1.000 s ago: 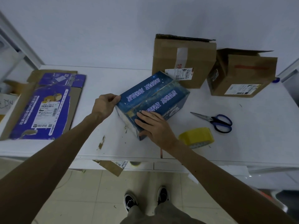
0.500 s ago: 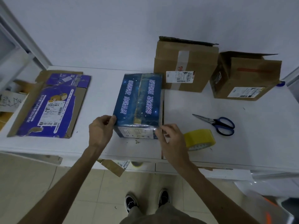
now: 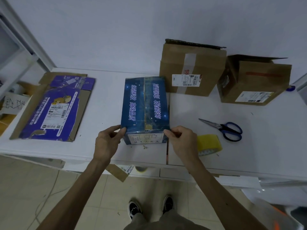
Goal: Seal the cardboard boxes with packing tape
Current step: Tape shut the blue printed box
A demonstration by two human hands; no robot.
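A blue printed cardboard box lies on the white table, its flaps closed and its long axis pointing away from me. My left hand grips its near left corner with thumb and fingers. My right hand pinches the near right corner. A roll of yellow packing tape lies on the table just right of my right hand. Two brown cardboard boxes stand at the back: one behind the blue box, the other further right with its top flap open.
Blue-handled scissors lie right of the blue box, beyond the tape. A flattened purple carton lies on the left of the table. Cardboard scraps hang under the table's front edge. My feet stand on the tiled floor below.
The blue box was turned from a diagonal lie to point straight away from me. Both hands shifted from its side and top to its two near corners.
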